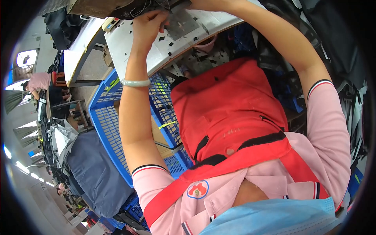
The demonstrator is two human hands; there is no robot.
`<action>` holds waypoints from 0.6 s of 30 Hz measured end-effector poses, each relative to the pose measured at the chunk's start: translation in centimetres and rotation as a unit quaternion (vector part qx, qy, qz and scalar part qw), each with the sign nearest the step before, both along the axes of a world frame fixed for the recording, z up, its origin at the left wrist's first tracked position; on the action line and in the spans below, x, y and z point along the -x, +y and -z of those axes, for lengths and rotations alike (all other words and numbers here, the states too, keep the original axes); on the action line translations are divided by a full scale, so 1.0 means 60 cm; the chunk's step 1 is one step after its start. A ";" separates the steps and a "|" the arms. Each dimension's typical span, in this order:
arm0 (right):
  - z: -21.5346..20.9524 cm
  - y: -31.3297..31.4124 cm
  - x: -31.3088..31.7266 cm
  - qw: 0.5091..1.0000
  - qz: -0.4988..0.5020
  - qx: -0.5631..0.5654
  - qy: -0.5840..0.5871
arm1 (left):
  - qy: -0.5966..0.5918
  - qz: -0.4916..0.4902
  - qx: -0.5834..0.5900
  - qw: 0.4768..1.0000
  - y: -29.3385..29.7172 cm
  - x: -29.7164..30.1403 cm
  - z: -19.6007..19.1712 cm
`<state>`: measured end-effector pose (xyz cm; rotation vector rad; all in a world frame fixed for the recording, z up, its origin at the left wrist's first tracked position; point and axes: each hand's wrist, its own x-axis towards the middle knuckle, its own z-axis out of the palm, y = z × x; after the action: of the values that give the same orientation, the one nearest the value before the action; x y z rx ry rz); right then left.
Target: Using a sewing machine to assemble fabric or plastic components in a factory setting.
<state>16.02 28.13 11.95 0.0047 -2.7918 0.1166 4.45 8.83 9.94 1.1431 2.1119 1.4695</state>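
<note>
My left hand (150, 28), with a pale bangle on its wrist, is over the white work table at the top. Its fingers are curled together beside dark material (159, 5) and thin loose threads under a brown machine body (98, 7). What the fingers pinch, if anything, is too small to tell. My right hand (207, 4) reaches in from the right to the top edge, near that dark material, its fingers hidden. A grey metal plate (183, 26) lies on the white table (129, 47) between the hands.
Black scraps (161, 38) dot the table, and a small switch box (110, 24) is at its left. Below stands a blue plastic crate (105, 117). Dark blue cloth (100, 172) is piled at left. A red apron (231, 102) covers my lap. Another person (39, 83) works far left.
</note>
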 end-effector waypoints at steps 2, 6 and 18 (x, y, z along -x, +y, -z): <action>0.000 0.012 0.015 0.999 0.012 -0.020 -0.022 | -0.034 -0.009 -0.024 0.999 0.010 0.009 0.000; -0.014 0.033 -0.015 0.981 0.030 0.188 0.026 | -0.096 -0.075 -0.091 0.988 -0.022 0.042 0.003; 0.136 -0.245 -0.114 0.947 -0.258 -0.103 -0.159 | -0.032 0.094 0.053 0.994 0.006 -0.118 -0.004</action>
<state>22.87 13.45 3.77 0.8409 -3.0342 -0.0539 11.53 9.19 10.17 1.2023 1.9564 1.2766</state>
